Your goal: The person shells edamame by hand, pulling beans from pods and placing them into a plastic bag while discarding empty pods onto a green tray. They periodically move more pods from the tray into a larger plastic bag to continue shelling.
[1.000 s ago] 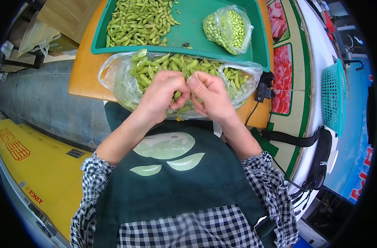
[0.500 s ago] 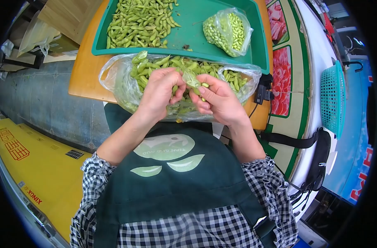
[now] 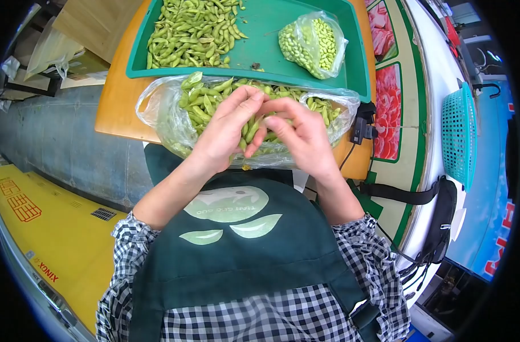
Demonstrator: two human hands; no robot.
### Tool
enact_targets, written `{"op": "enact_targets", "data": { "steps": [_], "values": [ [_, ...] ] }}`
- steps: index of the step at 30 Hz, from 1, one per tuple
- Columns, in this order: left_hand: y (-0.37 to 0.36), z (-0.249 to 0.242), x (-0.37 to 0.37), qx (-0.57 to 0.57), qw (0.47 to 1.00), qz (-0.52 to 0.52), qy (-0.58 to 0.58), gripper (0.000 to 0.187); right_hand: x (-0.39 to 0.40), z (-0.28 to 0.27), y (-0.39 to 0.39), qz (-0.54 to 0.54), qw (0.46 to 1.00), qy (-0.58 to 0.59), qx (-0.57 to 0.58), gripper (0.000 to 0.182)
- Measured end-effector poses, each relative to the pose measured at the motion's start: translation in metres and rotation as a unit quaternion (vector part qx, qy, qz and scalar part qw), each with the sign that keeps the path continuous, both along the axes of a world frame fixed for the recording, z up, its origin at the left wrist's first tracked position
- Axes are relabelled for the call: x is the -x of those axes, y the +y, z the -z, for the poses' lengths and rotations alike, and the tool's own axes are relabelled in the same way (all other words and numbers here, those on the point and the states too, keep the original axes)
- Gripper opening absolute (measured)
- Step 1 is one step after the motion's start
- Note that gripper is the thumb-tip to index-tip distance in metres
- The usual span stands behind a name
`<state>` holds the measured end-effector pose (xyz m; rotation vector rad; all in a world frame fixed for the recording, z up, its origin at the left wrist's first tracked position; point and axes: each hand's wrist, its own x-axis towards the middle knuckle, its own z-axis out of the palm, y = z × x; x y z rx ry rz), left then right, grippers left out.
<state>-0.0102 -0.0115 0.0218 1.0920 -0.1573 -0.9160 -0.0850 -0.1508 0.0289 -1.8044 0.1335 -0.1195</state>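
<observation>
My left hand (image 3: 228,128) is curled, palm inward, around a few green soybean pods (image 3: 249,132), just above an open clear plastic bag (image 3: 149,108). Against its fingertips press the bent fingers of my right hand (image 3: 302,134); what they pinch, if anything, is hidden. Beneath both hands, the bag is full of unshelled soybean pods (image 3: 200,105). Behind it, a green tray (image 3: 260,34) carries a heap of pods (image 3: 191,34) on the left. On the tray's right side sits a clear bag of shelled soybeans (image 3: 311,45).
Tray and bag rest on a wooden table (image 3: 120,114). A small black device (image 3: 362,130) with a cable lies at its right edge. Further right are a black strap (image 3: 402,192) and a teal basket (image 3: 459,137). A yellow box (image 3: 54,228) stands at lower left.
My right hand has shifted left and its fingers now meet the left hand's. The pale green leafy piece and beans seen between the hands are out of sight.
</observation>
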Motion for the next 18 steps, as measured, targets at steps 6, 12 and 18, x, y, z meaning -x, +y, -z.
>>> {"op": "enact_targets", "data": {
  "steps": [6,12,18],
  "values": [
    [0.016,0.001,-0.007,0.002,0.999,0.049,0.000,0.027,-0.011,-0.005,-0.003,0.003,0.983,0.028,-0.180,0.011],
    [0.015,-0.001,-0.007,0.029,0.999,0.027,0.003,0.017,-0.010,-0.004,-0.006,0.017,0.989,0.037,-0.140,0.013],
    [0.007,0.007,-0.001,-0.006,0.996,-0.025,-0.089,0.015,-0.001,0.005,0.008,0.040,0.904,-0.159,0.395,0.018]
  ]
}}
